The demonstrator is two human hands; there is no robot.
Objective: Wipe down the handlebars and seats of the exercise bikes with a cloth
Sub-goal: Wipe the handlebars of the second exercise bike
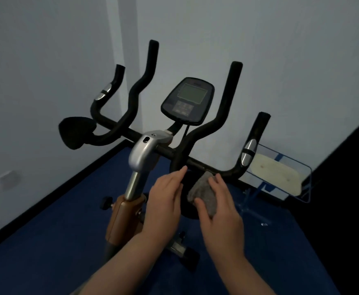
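- Your right hand (219, 206) holds the grey cloth (203, 193), fingers (222, 184) and thumb curled round it, just below the handlebars (204, 167) on the right of the console (188, 99).
- Cloth's top edge sits at or just short of the crossbar; can't tell if it's touching yet.
- Your left hand (164, 201) is relaxed w/ straight fingers, gripping nothing, fingertips reaching up near the bar junction below the console.
- Progress, judging by this view: early. You're at the 1st stretch of bar, right of the console.
- Can't tell from the lighting which parts are already clean; no wet streaks visible.
- Left to do on this bike: the 2 tall inner uprights, the outer grips w/ silver pulse sensors (249, 152), and the black elbow pad (76, 132) far left of the console.
- Seat isn't in view, so reckon it's not done. Other bikes aren't in view either.
- Blue wire rack (302, 167) stands right of the console, beyond the outer grip. Not part of the job.
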